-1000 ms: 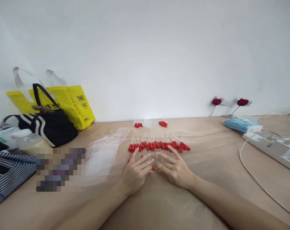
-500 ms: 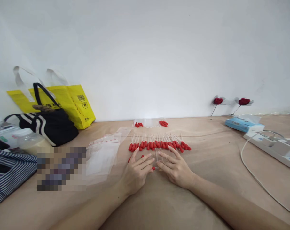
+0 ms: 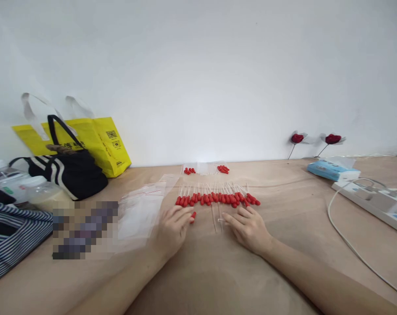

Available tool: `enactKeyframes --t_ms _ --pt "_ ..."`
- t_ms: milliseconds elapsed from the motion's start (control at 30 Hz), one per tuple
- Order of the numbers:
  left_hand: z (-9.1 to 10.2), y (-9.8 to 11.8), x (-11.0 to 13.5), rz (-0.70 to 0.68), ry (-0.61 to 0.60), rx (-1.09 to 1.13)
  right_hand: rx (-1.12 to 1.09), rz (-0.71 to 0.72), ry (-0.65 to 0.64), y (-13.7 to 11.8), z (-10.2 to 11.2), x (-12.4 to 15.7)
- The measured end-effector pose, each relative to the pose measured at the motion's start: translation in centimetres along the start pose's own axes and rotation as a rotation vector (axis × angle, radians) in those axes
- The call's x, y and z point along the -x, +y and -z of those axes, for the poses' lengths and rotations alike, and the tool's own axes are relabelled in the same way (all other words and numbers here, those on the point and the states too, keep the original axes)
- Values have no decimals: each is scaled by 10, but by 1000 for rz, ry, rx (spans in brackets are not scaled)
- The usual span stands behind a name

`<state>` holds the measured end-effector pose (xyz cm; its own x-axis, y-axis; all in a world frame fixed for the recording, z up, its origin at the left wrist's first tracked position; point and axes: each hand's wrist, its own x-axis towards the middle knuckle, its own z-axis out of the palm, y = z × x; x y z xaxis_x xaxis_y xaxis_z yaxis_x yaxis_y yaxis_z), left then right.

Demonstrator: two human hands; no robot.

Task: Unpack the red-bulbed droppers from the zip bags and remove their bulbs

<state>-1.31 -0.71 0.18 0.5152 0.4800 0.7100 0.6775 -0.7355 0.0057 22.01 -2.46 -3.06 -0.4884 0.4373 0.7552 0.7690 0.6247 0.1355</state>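
My left hand [image 3: 172, 225] rests low over the table with its fingers curled together. At its fingertips is a red rubber bulb [image 3: 193, 217], partly covered by the fingers. To the right, my right hand [image 3: 249, 228] pinches a thin clear glass tube, whose pale end [image 3: 221, 220] sticks out leftward past the fingertips. Two more glass tubes [image 3: 213, 218] lie on the table between the hands. Just beyond the hands stretches a row of droppers [image 3: 214, 198], red bulbs toward me and clear tubes pointing away.
Clear plastic bags [image 3: 141, 214] lie left of the hands. Small piles of red bulbs [image 3: 223, 169] sit near the wall. At left stand a yellow bag [image 3: 103, 148], a black bag [image 3: 83, 175] and jars [image 3: 42, 192]. Right are a tissue pack [image 3: 332, 169], a power strip [image 3: 369, 201] and a cable [image 3: 344, 245].
My hands were close together around a red bulb and a glass tube. Now they are apart: the left has moved left to a red bulb, the right slightly right.
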Motion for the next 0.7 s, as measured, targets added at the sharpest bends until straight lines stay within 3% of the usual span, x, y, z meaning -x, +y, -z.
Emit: enactKeyframes --t_ms 133,233,333,500,700 --pt "3 -11 -3 259 -90 49 -30 -199 -147 -1 -1 1" --pt "-1 -15 -2 343 -199 61 -52 -292 -242 -4 -2 -1" --pt "-6 -16 1 379 -256 55 -71 -342 -258 -5 -4 -1" --pt "-5 -15 0 368 -260 59 -144 -404 -256 -2 -12 2" --pt "2 -22 -12 426 -158 16 -157 -372 -243 -1 -22 1"
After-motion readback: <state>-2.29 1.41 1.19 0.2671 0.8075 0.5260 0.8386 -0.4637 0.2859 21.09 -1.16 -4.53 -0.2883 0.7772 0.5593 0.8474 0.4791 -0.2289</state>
